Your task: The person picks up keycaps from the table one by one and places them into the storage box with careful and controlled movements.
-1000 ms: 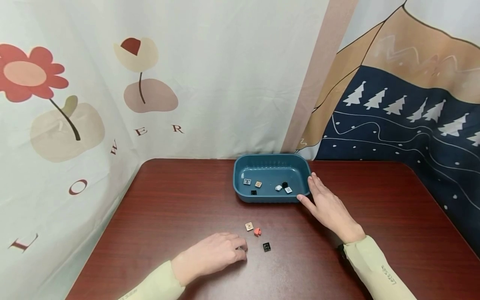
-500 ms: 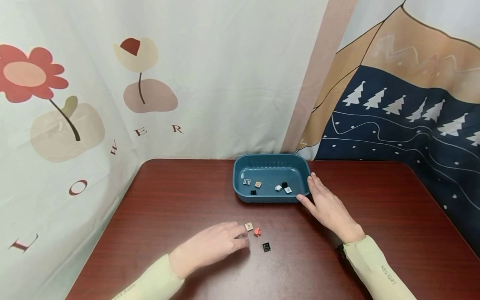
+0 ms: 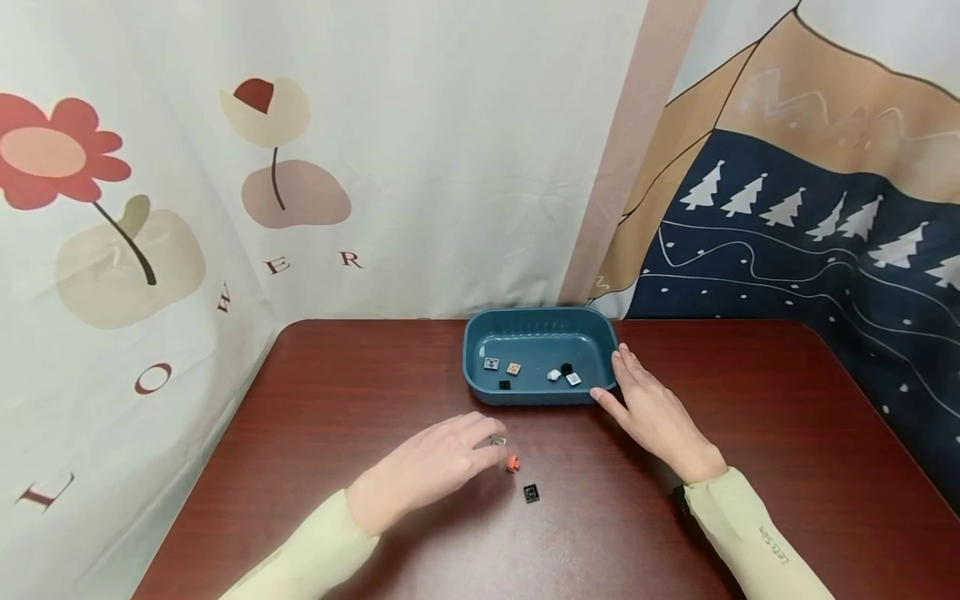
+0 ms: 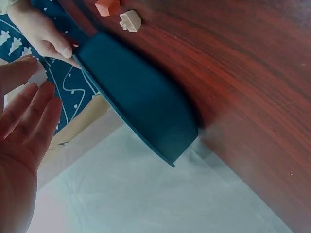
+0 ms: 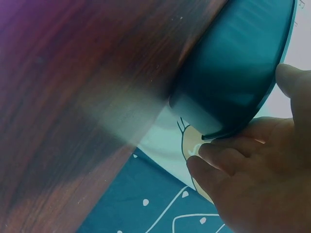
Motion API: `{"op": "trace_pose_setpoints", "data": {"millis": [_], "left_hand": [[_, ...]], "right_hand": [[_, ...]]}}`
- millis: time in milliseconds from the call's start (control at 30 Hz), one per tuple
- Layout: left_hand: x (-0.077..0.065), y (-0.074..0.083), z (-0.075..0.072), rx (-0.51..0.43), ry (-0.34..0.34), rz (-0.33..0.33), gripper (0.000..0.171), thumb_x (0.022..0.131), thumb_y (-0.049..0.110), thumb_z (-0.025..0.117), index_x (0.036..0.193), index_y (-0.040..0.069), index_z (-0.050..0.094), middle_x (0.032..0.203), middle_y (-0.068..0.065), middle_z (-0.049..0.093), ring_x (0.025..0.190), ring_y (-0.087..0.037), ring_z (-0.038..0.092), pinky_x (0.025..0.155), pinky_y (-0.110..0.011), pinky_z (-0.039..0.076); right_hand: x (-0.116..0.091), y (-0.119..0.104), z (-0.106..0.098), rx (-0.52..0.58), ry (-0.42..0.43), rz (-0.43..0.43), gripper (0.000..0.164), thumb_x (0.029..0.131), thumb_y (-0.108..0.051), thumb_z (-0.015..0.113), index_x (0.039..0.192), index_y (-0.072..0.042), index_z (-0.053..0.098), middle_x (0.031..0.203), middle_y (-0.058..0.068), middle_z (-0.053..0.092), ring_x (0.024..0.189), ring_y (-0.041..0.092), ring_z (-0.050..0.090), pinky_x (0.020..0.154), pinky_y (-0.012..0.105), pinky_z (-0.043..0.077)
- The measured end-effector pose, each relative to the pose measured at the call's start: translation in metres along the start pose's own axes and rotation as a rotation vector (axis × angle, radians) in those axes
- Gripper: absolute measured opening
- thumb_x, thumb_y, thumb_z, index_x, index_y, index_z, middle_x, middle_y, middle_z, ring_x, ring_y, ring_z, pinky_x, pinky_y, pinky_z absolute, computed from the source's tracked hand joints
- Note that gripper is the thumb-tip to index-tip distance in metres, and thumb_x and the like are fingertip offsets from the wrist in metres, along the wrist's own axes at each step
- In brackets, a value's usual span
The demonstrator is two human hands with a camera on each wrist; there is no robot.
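My left hand is over the table, left of the tray's front side. In the left wrist view its thumb and fingers pinch a small whitish keycap, blurred there. Below lie an orange keycap and a beige keycap; the hand mostly covers the beige one in the head view. A black keycap lies nearer me. My right hand rests against the right front corner of a blue tray, fingers extended along its side and thumb at the front rim.
Inside the tray, toward its front, lie several keycaps: a grey-blue one, a beige-orange one, black ones and white ones. The tray stands near the back edge of the dark red wooden table. A printed curtain hangs behind it.
My left hand has moved forward and slightly right, toward the tray, with the whitish keycap. My right hand stays at the tray's corner. The head view has shifted slightly.
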State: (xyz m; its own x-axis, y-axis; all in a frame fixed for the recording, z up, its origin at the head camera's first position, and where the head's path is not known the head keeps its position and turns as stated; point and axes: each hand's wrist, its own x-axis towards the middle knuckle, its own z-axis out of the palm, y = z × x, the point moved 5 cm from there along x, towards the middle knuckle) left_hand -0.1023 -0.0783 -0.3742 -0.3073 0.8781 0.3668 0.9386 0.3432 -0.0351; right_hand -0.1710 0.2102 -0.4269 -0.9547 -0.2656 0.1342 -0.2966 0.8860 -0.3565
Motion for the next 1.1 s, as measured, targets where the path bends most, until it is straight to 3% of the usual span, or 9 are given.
{"op": "trace_pose_setpoints", "data": {"millis": [233,533,800,1100], "left_hand": [[0.011,-0.012,-0.001,0.017,0.066,-0.026,0.038,0.08,-0.011,0.076,0.108,0.014,0.074,0.11,-0.001,0.062,0.097,-0.015,0.061,0.086,-0.023,0.051],[0.021,-0.037,-0.003,-0.048,0.175,-0.123,0.024,0.09,0.001,0.079,0.112,0.009,0.077,0.108,-0.004,0.065,0.097,-0.017,0.063,0.083,-0.022,0.054],[0.029,-0.057,0.001,-0.078,0.162,-0.231,0.023,0.091,-0.001,0.078,0.112,0.008,0.078,0.109,-0.006,0.065,0.099,-0.019,0.064,0.084,-0.025,0.055],[0.036,-0.075,0.013,-0.085,0.112,-0.305,0.021,0.093,0.002,0.076,0.113,0.009,0.08,0.107,-0.003,0.065,0.095,-0.016,0.063,0.08,-0.024,0.054]], "right_hand": [[0.0,0.0,0.0,0.001,-0.007,0.009,0.081,0.105,-0.043,0.06,0.155,0.014,0.031,0.165,0.03,0.024,0.15,0.046,0.031,0.115,0.059,0.035],[0.0,0.0,0.0,0.005,-0.009,0.013,0.081,0.106,-0.045,0.058,0.154,0.014,0.032,0.165,0.029,0.024,0.15,0.046,0.031,0.115,0.059,0.035],[0.0,0.0,-0.001,0.006,-0.003,0.008,0.081,0.106,-0.045,0.057,0.154,0.014,0.032,0.165,0.03,0.024,0.149,0.046,0.032,0.115,0.059,0.035],[0.0,0.0,0.0,0.007,-0.006,0.009,0.081,0.105,-0.045,0.058,0.155,0.014,0.032,0.165,0.03,0.024,0.15,0.046,0.031,0.115,0.059,0.034]]}}
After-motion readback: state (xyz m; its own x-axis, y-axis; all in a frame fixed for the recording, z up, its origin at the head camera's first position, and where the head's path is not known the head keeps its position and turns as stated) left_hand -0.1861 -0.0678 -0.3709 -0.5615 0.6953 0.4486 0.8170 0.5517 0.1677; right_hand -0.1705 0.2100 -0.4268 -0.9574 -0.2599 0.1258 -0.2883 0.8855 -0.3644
